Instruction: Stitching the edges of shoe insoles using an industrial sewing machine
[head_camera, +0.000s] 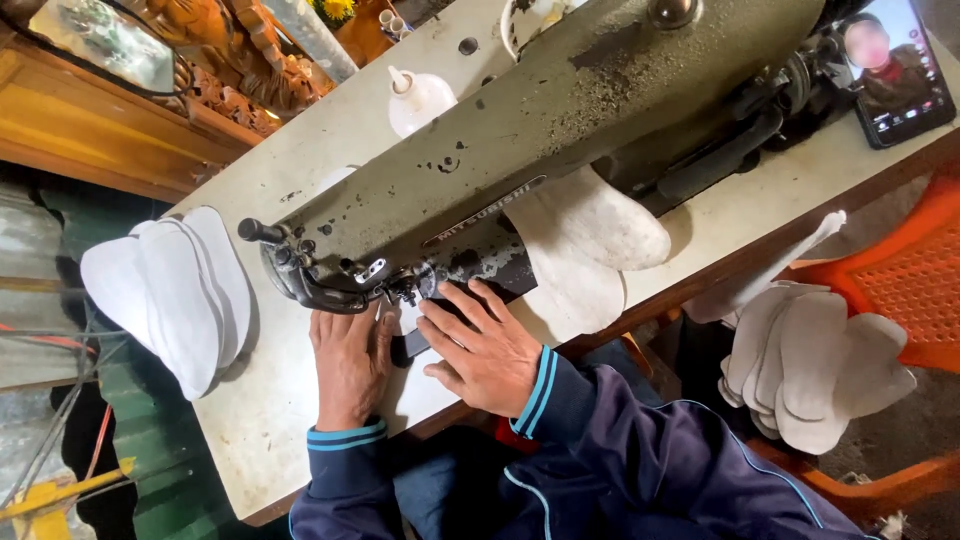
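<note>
Head view, reading left to right: at nine o'clock a fanned stack of white sole-shaped pieces (175, 295) overhangs the edge of the worn white table (270, 420), seemingly parked within easy reach. Near six o'clock our left hand (350, 365) lies flat, fingers together and extended, pressing the white piece under the needle (408, 318) down just beside the presser foot, likely to keep it from shifting. Our right hand (487, 350) rests at about five o'clock of the needle, fingers spread wide and flat, holding nothing but steadying the same piece and the dark strip beside it. Above both runs the grey-green sewing machine (520, 140), slanting from nine toward one o'clock. Behind its arm, stitched-looking white pieces (590, 235) pile at three o'clock of the needle. A white squeeze bottle (415, 100) stands at twelve. At two o'clock a phone (895, 70) lies propped toward us. Off the table at four o'clock, more white pieces (815, 365) rest on an orange plastic seat (900, 285).
</note>
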